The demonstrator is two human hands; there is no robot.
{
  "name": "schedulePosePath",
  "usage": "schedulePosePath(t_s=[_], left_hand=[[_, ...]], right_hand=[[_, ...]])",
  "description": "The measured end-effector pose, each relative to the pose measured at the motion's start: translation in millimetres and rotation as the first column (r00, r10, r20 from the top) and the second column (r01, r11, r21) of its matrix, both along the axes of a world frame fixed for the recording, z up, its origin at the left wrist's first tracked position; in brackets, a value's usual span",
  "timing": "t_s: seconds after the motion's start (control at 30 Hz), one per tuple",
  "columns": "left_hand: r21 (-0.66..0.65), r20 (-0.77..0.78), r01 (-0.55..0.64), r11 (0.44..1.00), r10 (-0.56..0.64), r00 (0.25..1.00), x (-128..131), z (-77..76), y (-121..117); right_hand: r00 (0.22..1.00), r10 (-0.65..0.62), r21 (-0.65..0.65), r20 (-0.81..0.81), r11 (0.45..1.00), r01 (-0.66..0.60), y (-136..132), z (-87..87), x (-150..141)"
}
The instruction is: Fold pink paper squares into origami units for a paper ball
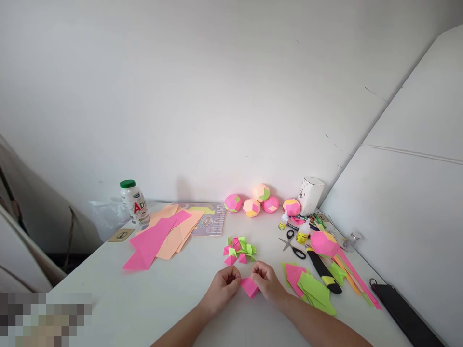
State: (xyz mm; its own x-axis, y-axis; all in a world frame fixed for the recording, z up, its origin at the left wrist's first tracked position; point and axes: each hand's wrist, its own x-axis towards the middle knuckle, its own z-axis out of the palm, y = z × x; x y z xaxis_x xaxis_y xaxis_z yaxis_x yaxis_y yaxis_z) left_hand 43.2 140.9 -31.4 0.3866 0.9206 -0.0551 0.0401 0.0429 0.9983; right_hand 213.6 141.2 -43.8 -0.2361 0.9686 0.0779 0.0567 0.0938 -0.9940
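Observation:
Between my hands is a small folded piece of pink paper [249,287], one corner pointing down toward me. My left hand [224,285] pinches its left edge, fingers curled. The right side of the same piece is gripped by my right hand [266,279], thumb and fingers closed. Just beyond lies a cluster of folded pink and green paper pieces [239,249]. To the right of my right hand, green paper sheets [318,293] overlap a pink sheet [294,277].
Scissors [298,252], glue bottles [303,232] and a yellow-black utility knife [323,271] lie at right. Several paper balls [252,207] sit against the wall. Pink and peach sheets [155,241] spread at left beside a green-capped bottle [134,202]. A black case [401,308] lies at the right edge.

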Motion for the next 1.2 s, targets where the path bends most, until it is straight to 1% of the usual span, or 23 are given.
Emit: schedulePosePath(t_s=[0.13, 0.23, 0.33, 0.4, 0.5, 0.63, 0.77, 0.87, 1.0, 1.2], left_hand=[[-0.034, 0.099, -0.015, 0.999, 0.018, 0.995, -3.2, -2.0, 0.8], [-0.033, 0.14, -0.029, 0.999, 0.034, 0.99, -3.9, -2.9, 0.9], [-0.035, 0.119, 0.011, 0.999, -0.007, 0.993, -2.1, -3.6, 0.6], [0.0, 0.065, 0.039, 0.999, -0.039, 0.997, -0.6, -5.0, 0.5], [0.057, -0.016, 0.034, 0.998, -0.033, 0.999, 0.2, -8.6, 0.8], [0.057, -0.021, 0.026, 0.998, -0.025, 0.999, -0.8, -12.0, 1.8], [0.016, 0.032, 0.032, 0.999, -0.032, 0.999, -1.1, -12.6, 3.4], [-0.014, 0.073, -0.009, 1.0, 0.011, 0.997, -0.7, -12.2, 4.7], [-0.044, 0.112, -0.084, 0.996, 0.088, 0.99, -0.7, -11.3, 5.6], [-0.072, 0.217, -0.122, 0.99, 0.135, 0.967, 0.2, -11.3, 5.4]], right_hand=[[0.996, -0.046, -0.068, -0.071, 0.997, 0.041, 1.2, 1.8, 0.4], [0.996, -0.053, -0.065, -0.066, 0.997, 0.048, 1.6, 2.0, 0.5], [1.0, -0.008, -0.033, -0.024, 0.999, 0.007, 0.5, 0.1, 0.1], [1.0, 0.016, -0.009, 0.019, 1.0, -0.016, -0.7, -1.1, -0.6], [0.998, 0.021, 0.005, 0.051, 1.0, -0.021, -2.0, -1.5, -1.6], [1.0, 0.012, -0.027, -0.008, 1.0, -0.013, -0.7, -0.4, -1.5], [0.997, -0.003, -0.059, -0.077, 0.998, -0.002, 3.0, -0.8, 0.0], [0.994, -0.013, -0.079, -0.109, 0.997, 0.004, 5.3, -2.5, 1.0], [0.991, -0.002, -0.074, -0.13, 0.997, -0.008, 6.0, -3.2, 1.1], [0.991, 0.016, -0.058, -0.132, 0.998, -0.024, 5.7, -4.2, 1.1]])
